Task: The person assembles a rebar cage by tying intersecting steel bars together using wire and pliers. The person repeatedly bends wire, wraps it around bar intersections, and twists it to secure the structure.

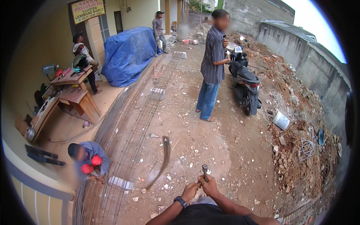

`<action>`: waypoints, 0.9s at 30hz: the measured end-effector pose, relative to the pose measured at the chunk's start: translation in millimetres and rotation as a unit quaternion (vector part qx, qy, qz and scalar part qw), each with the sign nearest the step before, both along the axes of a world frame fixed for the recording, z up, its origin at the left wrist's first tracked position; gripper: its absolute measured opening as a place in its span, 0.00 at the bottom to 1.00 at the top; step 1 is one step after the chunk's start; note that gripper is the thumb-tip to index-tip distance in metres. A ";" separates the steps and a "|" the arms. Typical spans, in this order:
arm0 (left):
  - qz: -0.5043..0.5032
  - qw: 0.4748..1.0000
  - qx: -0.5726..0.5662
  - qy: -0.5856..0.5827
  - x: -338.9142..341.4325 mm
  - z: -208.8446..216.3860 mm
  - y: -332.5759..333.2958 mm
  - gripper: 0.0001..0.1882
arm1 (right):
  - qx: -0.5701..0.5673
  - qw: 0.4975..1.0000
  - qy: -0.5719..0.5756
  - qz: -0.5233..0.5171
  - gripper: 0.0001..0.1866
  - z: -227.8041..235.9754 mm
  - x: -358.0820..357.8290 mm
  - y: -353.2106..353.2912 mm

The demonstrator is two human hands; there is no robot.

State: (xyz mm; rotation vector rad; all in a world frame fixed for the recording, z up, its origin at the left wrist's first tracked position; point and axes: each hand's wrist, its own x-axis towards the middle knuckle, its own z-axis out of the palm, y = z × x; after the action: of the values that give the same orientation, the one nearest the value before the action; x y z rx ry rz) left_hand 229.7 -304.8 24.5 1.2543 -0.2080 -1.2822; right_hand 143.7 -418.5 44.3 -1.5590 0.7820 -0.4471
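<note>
Head view: the right hand [209,186] grips a dark metal tool [204,170], its head jutting just ahead of that hand; the left hand [190,191] curls close beside, its hold unclear. A loosened grip could let the tool slip and strike the left hand.

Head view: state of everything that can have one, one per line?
Right hand, closed around the metal tool
Metal tool, gripped; open or shut unclear
Left hand, fingers curled; contents unclear
Wire bundle, lying bent on the ground
Blue tarp, draped
Motor scooter, upright, riderless
White bucket, tipped over
White cord, loosely coiled
</note>
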 end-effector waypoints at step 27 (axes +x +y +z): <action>0.079 0.993 -0.014 -0.090 23.7 -21.0 48.3 0.17 | 0.211 0.977 0.005 0.014 0.10 -7.3 29.1 29.4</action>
State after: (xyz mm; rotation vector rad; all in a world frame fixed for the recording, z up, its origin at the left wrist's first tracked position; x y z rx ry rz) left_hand 253.4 -256.5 3.4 1.3359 -0.2487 -1.0279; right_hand 172.8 -389.1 37.0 -1.1739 0.8010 -0.2316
